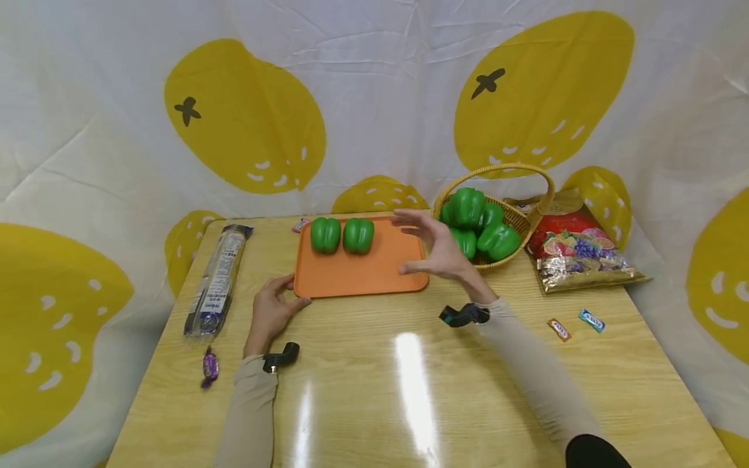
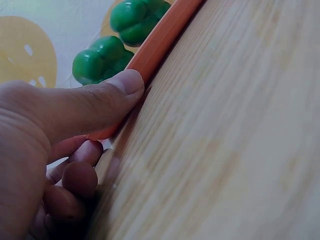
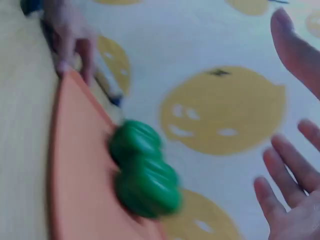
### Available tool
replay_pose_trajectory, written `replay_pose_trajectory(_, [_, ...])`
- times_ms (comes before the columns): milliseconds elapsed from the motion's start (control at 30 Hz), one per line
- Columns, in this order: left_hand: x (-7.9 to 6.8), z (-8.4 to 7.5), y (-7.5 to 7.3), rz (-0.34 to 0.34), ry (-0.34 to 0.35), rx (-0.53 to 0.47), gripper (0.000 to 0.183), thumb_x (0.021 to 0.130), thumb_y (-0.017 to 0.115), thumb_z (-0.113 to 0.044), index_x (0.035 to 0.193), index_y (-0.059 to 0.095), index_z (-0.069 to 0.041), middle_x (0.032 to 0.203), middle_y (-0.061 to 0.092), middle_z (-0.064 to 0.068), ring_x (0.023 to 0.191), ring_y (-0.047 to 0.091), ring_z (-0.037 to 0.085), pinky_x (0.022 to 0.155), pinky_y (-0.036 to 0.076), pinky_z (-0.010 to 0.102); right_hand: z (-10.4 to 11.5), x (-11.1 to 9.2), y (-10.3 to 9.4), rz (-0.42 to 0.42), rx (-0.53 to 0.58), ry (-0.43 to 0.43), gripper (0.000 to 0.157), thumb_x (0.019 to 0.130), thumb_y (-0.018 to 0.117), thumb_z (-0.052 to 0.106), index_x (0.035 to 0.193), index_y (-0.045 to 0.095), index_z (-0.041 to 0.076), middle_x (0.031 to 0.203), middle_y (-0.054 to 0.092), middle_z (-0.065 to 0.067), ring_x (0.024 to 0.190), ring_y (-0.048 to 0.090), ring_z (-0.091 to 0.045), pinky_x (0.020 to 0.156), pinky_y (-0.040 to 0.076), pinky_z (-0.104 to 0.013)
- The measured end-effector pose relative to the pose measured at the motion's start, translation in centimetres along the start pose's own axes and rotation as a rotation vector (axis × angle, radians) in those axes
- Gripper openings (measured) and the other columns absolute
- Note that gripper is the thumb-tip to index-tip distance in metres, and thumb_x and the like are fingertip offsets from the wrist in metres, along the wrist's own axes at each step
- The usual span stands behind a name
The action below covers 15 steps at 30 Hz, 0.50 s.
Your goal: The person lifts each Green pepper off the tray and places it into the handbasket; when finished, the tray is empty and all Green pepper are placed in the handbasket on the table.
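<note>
Two green bell peppers [image 1: 341,235] sit side by side on an orange tray [image 1: 363,276], toward its back left. At the tray's front left corner, my left hand [image 1: 272,309] pinches the rim; the left wrist view shows the thumb [image 2: 117,89] along the outer edge and the other fingers curled round the corner. My right hand [image 1: 435,250] is over the tray's right end, fingers spread and thumb apart, holding nothing. Right behind it stands a wicker basket [image 1: 529,224] with several more green peppers [image 1: 497,241].
A red and gold candy bag [image 1: 576,244] lies right of the basket, with two small wrapped candies [image 1: 592,320] in front. On the left are a long clear package [image 1: 219,283] and a purple-wrapped candy [image 1: 210,367]. A lemon-print cloth [image 1: 374,97] hangs behind the table.
</note>
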State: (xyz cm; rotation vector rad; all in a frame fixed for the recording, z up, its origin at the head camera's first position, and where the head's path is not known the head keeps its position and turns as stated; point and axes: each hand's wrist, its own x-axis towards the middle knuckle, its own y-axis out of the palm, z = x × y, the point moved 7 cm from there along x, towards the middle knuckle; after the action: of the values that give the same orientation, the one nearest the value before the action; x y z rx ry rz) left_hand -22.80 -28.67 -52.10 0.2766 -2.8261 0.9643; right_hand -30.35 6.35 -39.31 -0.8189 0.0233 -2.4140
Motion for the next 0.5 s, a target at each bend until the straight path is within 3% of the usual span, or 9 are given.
replay_pose_trajectory(133, [0.3,0.1,0.0,-0.008,0.002,-0.011,0.072,0.07,0.091,-0.031,0.132,0.063,-0.007,0.103,0.064,0.006,0.059,0.045,0.012,0.051,0.037,0.024,-5.2,2.3,3.9,0.012,-0.179,0.114,0.108,0.066,0.093,0.011,0.155,0.032,0.016,0.156,0.036,-0.007,0.144,0.034,-0.028,0.115,0.029,-0.051])
replay_pose_trajectory(267, [0.4,0.1,0.2,0.007,-0.009,-0.014,0.072,0.071,0.091,-0.032,0.132,0.063,-0.007,0.104,0.064,0.006,0.06,0.046,0.013,0.052,0.038,0.025,-9.3,3.3,5.2,0.02,-0.401,0.274,0.116,0.063,0.096,0.03,0.155,0.026,0.033,0.159,0.029,0.005,0.146,0.03,-0.021,0.115,0.028,-0.05])
replay_pose_trajectory(367, [0.3,0.0,0.2,0.01,-0.016,-0.005,0.073,0.071,0.09,-0.033,0.133,0.063,-0.007,0.103,0.064,0.006,0.06,0.046,0.014,0.052,0.038,0.025,-10.8,3.7,5.4,0.02,-0.467,0.343,0.116,0.062,0.096,0.033,0.156,0.027,0.029,0.159,0.028,0.001,0.144,0.032,-0.026,0.113,0.031,-0.052])
replay_pose_trajectory(500, [0.1,0.0,0.0,0.005,-0.028,0.008,0.072,0.071,0.091,-0.032,0.133,0.063,-0.008,0.102,0.064,0.006,0.06,0.045,0.015,0.052,0.037,0.026,-11.9,4.1,5.2,-0.016,-0.507,0.389,0.105,0.067,0.093,0.03,0.154,0.035,0.018,0.157,0.032,-0.007,0.141,0.035,-0.03,0.112,0.032,-0.052])
